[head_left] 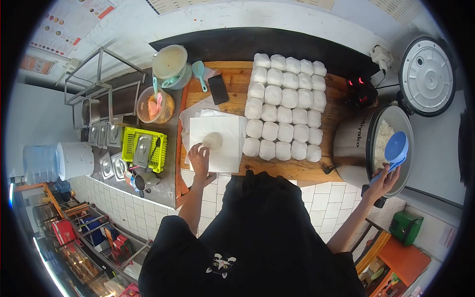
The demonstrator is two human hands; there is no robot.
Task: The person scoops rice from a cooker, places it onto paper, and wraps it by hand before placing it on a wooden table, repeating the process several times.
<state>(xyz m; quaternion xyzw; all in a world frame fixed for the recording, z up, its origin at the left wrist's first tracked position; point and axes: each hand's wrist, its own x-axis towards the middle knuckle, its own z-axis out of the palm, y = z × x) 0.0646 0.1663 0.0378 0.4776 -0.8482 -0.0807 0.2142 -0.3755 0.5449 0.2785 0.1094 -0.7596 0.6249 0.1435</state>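
My right hand (384, 181) grips the handle of a blue rice scoop (396, 146), held over the open rice cooker (352, 143). White cooked rice (383, 141) shows inside the pot, partly hidden by the scoop. On the left, my left hand (199, 161) is at the near edge of a round rice mound (213, 141), its fingers bent and slightly apart. Whether the fingertips press the rice or only the paper is hard to see. The mound lies on a stack of white paper sheets (227, 161). Rows of white paper-wrapped bundles (284, 115) cover the middle of the wooden table.
The cooker's lid (427, 74) stands raised at the right. A phone (217, 89) and a turquoise scoop (199, 72) lie behind the paper. Further left are a food tub (166, 110), a lidded container (169, 60) and a green basket (129, 143) on a dark counter (170, 185).
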